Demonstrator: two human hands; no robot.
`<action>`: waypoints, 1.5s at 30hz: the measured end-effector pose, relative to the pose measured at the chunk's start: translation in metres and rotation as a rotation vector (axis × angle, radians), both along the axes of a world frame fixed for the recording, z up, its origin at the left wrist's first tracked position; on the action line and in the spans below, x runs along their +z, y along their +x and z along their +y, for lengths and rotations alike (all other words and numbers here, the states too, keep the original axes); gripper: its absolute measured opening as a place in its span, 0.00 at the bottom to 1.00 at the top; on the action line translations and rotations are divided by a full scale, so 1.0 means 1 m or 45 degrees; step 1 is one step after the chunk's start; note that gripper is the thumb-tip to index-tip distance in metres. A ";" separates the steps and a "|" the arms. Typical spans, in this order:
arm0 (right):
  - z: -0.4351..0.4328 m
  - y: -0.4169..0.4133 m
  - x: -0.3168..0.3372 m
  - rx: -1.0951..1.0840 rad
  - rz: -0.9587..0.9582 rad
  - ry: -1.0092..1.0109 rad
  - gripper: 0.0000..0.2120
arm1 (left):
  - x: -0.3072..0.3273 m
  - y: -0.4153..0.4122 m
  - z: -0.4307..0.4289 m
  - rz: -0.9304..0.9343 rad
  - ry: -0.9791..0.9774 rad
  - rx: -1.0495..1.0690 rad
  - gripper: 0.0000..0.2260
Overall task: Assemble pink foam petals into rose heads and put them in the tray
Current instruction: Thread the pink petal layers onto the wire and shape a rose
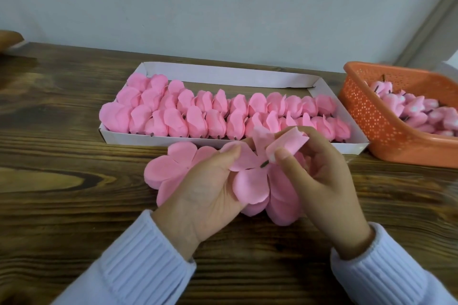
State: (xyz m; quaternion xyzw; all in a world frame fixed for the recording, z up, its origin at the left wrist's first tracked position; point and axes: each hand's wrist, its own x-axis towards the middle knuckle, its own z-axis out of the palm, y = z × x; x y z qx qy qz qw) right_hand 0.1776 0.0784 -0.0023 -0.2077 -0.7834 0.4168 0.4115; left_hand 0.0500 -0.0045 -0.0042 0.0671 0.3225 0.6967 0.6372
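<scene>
On a dark, knotty wooden table [74,193] against a pale wall [223,7], the left hand [205,190] grips flat pink petals [250,186]; the right hand [324,181] pinches a pink bud [287,142].

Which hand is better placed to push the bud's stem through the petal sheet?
Right. The right hand pinches the bud, its stem at the middle of the petal sheet; the left hand holds that sheet.

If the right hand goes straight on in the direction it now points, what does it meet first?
Most likely the near row of rose heads in the white tray, just beyond the right hand, which pinches a rolled petal. Its height is unclear, so it might hit the tray's near wall instead.
</scene>
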 end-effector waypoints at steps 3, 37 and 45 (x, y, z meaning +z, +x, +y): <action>0.000 0.001 0.000 -0.037 -0.016 0.052 0.07 | 0.001 0.000 -0.002 -0.003 -0.002 -0.018 0.18; -0.005 0.001 -0.001 -0.083 -0.173 0.324 0.12 | -0.005 0.005 -0.002 0.529 -0.006 0.060 0.15; -0.007 0.000 0.000 -0.061 -0.202 0.357 0.11 | -0.010 0.009 -0.005 1.089 0.260 -0.136 0.15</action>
